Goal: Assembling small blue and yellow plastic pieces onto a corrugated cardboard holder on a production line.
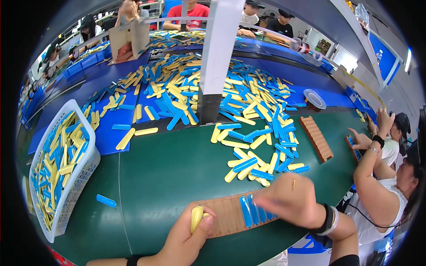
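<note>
The left hand [191, 228] is curled round at least one yellow stick [195, 220], beside the left end of the tray [225, 216]. The right hand [288, 200], blurred and partly closed, is over the tray's blue sticks [246, 212]; whether it grips one, I cannot tell. Beyond both hands, loose sticks [245, 165] cover part of the table [159, 177]; left of them stands a basket [83, 177].
</note>
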`<state>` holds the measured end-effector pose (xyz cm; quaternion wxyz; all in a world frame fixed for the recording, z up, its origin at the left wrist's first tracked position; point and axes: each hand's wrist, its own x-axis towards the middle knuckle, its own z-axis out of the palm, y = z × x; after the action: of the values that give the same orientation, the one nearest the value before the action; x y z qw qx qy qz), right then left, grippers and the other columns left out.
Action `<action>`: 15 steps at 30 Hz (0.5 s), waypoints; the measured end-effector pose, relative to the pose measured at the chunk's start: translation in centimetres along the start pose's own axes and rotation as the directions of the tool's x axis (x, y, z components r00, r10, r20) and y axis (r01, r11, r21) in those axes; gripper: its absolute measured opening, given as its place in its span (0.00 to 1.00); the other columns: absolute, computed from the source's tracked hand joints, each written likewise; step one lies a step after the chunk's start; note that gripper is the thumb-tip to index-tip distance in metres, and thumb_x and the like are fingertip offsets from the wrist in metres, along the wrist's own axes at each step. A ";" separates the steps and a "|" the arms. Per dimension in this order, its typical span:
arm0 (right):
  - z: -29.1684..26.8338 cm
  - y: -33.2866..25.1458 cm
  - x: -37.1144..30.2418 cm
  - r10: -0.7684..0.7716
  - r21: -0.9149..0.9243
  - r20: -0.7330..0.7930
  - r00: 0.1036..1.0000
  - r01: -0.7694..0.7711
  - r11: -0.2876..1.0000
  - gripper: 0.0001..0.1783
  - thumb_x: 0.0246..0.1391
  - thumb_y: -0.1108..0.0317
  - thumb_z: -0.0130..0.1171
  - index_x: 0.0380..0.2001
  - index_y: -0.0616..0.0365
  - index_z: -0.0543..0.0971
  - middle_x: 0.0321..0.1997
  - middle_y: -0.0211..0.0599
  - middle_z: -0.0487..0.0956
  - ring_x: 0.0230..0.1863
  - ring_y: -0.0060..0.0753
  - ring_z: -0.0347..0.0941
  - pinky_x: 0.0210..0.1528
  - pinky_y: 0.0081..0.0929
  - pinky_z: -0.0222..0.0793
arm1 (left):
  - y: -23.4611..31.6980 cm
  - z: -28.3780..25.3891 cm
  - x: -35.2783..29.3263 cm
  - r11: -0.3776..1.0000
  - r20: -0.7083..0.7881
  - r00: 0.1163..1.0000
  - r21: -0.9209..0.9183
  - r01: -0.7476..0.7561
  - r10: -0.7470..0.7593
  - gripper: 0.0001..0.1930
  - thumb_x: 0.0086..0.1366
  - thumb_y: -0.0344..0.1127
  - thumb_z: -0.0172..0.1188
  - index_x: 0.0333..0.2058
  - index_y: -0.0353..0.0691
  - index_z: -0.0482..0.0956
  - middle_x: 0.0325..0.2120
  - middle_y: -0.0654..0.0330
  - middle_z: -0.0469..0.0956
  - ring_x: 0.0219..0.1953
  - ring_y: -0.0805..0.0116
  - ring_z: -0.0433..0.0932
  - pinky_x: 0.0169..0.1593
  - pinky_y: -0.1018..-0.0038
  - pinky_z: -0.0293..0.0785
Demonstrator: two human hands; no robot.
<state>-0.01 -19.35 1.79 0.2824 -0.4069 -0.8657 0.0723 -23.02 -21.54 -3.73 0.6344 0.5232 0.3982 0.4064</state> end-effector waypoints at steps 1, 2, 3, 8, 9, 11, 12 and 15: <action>0.1 -0.5 -0.3 -0.148 -0.119 0.100 0.984 0.160 0.980 0.07 0.42 0.69 0.65 0.27 0.56 0.80 0.20 0.27 0.74 0.23 0.22 0.71 0.27 0.18 0.66 | -0.1 -0.3 -0.2 1.000 -0.012 1.000 -0.003 0.004 -0.004 0.08 0.68 0.39 0.45 0.40 0.44 0.64 0.19 0.71 0.60 0.15 0.85 0.55 0.18 0.88 0.50; 0.0 -1.3 -1.3 -0.262 -0.238 0.209 0.942 0.309 0.921 0.09 0.41 0.66 0.65 0.28 0.54 0.79 0.20 0.25 0.73 0.24 0.23 0.71 0.27 0.19 0.66 | 0.7 -0.1 0.1 0.998 0.025 0.998 -0.043 0.053 -0.052 0.07 0.68 0.39 0.45 0.39 0.44 0.64 0.19 0.71 0.60 0.15 0.85 0.54 0.18 0.88 0.49; 0.8 -1.8 -2.2 -0.311 -0.333 0.268 0.912 0.390 0.858 0.13 0.40 0.62 0.65 0.29 0.54 0.77 0.22 0.23 0.73 0.27 0.20 0.71 0.28 0.18 0.65 | 1.2 -0.1 0.1 0.991 0.054 0.993 -0.077 0.105 -0.101 0.07 0.68 0.40 0.46 0.38 0.44 0.64 0.19 0.72 0.60 0.15 0.86 0.54 0.17 0.87 0.48; 1.8 -2.3 -2.4 -0.293 -0.312 0.276 0.916 0.374 0.874 0.12 0.41 0.62 0.66 0.30 0.53 0.78 0.22 0.22 0.72 0.27 0.19 0.70 0.30 0.17 0.64 | 1.6 -0.2 -0.1 0.982 0.054 0.990 -0.125 0.139 -0.133 0.06 0.67 0.37 0.47 0.40 0.45 0.63 0.19 0.72 0.59 0.14 0.86 0.53 0.15 0.87 0.46; 2.0 -2.2 -2.8 -0.260 -0.264 0.261 0.930 0.328 0.907 0.10 0.41 0.65 0.62 0.30 0.53 0.77 0.23 0.22 0.70 0.29 0.20 0.69 0.31 0.18 0.63 | 1.7 -0.2 -0.1 0.963 0.063 0.982 -0.195 0.187 -0.178 0.06 0.67 0.35 0.46 0.40 0.46 0.63 0.18 0.72 0.59 0.13 0.86 0.52 0.15 0.87 0.46; 1.8 -2.2 -3.1 -0.226 -0.213 0.247 0.942 0.281 0.936 0.07 0.42 0.67 0.59 0.29 0.54 0.77 0.23 0.23 0.69 0.32 0.21 0.68 0.32 0.20 0.62 | 2.1 -0.2 -0.2 0.946 0.064 0.973 -0.227 0.232 -0.223 0.06 0.66 0.33 0.45 0.41 0.46 0.63 0.18 0.72 0.58 0.13 0.86 0.52 0.15 0.87 0.45; 1.4 -2.1 -3.1 -0.171 -0.129 0.217 0.961 0.202 0.971 0.08 0.43 0.66 0.59 0.29 0.53 0.77 0.23 0.23 0.69 0.31 0.21 0.68 0.32 0.19 0.61 | 2.3 -0.2 -0.2 0.924 0.065 0.961 -0.264 0.277 -0.269 0.08 0.65 0.30 0.43 0.42 0.46 0.62 0.18 0.71 0.58 0.13 0.86 0.51 0.15 0.88 0.45; 1.1 -2.0 -3.0 -0.134 -0.091 0.220 0.966 0.157 0.983 0.09 0.44 0.62 0.61 0.29 0.52 0.77 0.24 0.22 0.69 0.31 0.21 0.68 0.32 0.19 0.60 | 2.3 -0.8 0.1 0.884 0.110 0.919 -0.248 0.395 -0.380 0.15 0.62 0.27 0.43 0.48 0.45 0.60 0.26 0.60 0.67 0.15 0.78 0.59 0.16 0.83 0.53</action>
<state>-0.44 -22.79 0.30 0.1701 -0.3466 -0.9212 0.0476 -23.93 -20.91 -1.55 0.7785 0.3549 0.4178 0.3057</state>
